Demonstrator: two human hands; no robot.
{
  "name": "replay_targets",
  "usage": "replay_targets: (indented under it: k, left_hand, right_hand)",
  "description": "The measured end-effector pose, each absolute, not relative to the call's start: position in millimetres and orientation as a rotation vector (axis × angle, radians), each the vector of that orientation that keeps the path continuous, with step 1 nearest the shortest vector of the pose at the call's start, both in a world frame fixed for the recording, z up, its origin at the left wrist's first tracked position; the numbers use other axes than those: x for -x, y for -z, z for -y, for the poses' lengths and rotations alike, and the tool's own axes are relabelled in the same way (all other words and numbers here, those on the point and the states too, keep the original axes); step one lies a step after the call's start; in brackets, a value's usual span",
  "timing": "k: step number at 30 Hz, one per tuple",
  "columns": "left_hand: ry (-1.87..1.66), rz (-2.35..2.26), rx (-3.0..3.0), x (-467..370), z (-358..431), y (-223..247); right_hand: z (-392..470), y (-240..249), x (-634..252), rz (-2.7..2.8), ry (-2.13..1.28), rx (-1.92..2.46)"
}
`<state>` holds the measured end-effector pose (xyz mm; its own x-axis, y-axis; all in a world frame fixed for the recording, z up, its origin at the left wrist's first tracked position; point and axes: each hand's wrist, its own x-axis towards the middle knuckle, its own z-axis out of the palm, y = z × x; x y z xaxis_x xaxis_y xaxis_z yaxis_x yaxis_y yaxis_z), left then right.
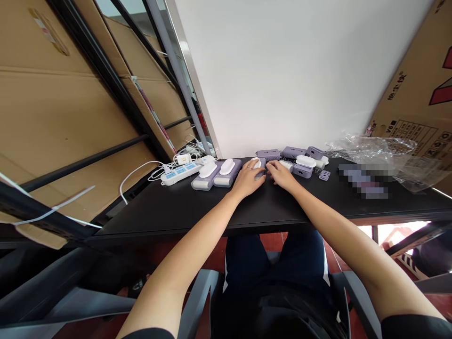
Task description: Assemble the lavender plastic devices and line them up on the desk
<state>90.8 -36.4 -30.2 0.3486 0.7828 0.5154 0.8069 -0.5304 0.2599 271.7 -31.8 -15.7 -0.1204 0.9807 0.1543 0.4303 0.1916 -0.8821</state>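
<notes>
Purple-and-white unit (260, 167) lies at the desk's far middle, pinched between both hands, and it is the piece being worked on now. The left hand (247, 178) curls over its left end, fingers bent and close together on the white cap, a ring showing on one finger; the right hand (280, 175) presses in from the 3 o'clock side, fingers narrow and flat against the unit. How firmly either hand grips is hard to tell at this distance, since the piece is mostly covered. At 9 o'clock from the hands two units (216, 174) lie side by side, each with a white cap seated on a purple body; judging by their look, these are done. At 1 o'clock from the hands lies a loose cluster of parts (295, 160): purple shells, white caps and a couple of small purple clips, apart from one another, which suggests several units are still to be put together. So the work seems early: two finished, one in hand, a handful left. Farther out at 9 o'clock a power strip (179, 173) with white cables lies at the edge of the desk (197, 212), and at 3 o'clock a crumpled plastic bag (381, 150) lies near a cardboard box (416, 99).
</notes>
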Motion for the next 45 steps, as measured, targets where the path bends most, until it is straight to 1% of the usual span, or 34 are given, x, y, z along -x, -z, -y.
replay_targets:
  k: [2, 4, 9, 18, 28, 30, 33, 35, 37, 41, 45]
  left_hand:
    - [0.863, 1.548, 2.51, -91.5, 39.9, 27.4]
    - [0.799, 1.596, 2.469, -92.6, 43.1, 24.1]
    - [0.69, 1.639, 2.392, -95.5, 47.1, 19.4]
    - [0.608, 1.674, 2.238, -94.6, 52.4, 14.6]
    - [0.738, 1.749, 2.046, -88.4, 50.6, 17.2]
    - [0.775, 1.73, 2.047, -89.8, 50.4, 17.9]
    - [0.841, 1.676, 2.082, -94.0, 52.0, 15.9]
    - [0.879, 1.626, 2.106, -97.3, 54.3, 12.9]
    - [0.913, 1.583, 2.109, -100.3, 57.5, 10.0]
    - [0.919, 1.437, 2.198, -106.4, 64.9, 8.1]
    - [0.98, 1.33, 2.234, -114.0, 69.0, 9.4]
  right_hand:
    - [32.8, 16.5, -272.2, 1.838, -0.636, 1.366]
    - [35.3, 15.8, -272.4, 1.948, -0.52, 1.39]
    - [40.1, 12.5, -272.2, 2.031, -0.463, 1.419]
    - [37.5, 15.6, -272.4, 2.086, -0.437, 1.398]
    - [36.2, 18.4, -273.3, 2.149, -0.369, 1.404]
    - [34.5, 19.5, -271.8, 2.206, -0.269, 1.434]
    - [23.5, 21.3, -265.7, 2.267, 0.007, 1.506]
    - [8.5, 20.1, -259.0, 2.283, 0.198, 1.544]
    - [-12.0, 15.6, -250.7, 2.296, 0.303, 1.561]
    - [-57.0, 2.4, -230.2, 2.168, 0.288, 1.666]
    - [-85.7, -0.5, -211.5, 2.015, 0.107, 1.836]
